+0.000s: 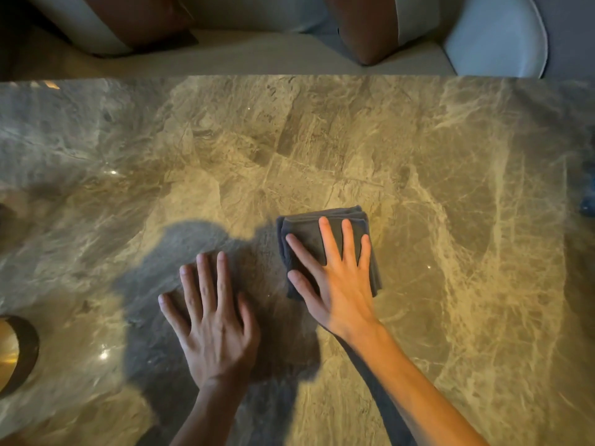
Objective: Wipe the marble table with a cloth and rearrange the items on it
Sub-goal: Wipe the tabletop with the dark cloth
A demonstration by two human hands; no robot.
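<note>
A brown-grey marble table [322,140] fills the head view. A folded dark grey cloth [306,230] lies flat near its middle. My right hand [335,278] presses on the cloth with straight, spread fingers and covers its lower half. My left hand [212,326] rests flat on the bare marble a little to the left of the cloth, fingers straight, holding nothing.
A round gold-coloured object with a dark rim [16,352] stands at the table's left edge. A dark blue thing [587,204] shows at the right edge, mostly cut off. Beyond the far table edge is a sofa with brown and pale cushions [370,30].
</note>
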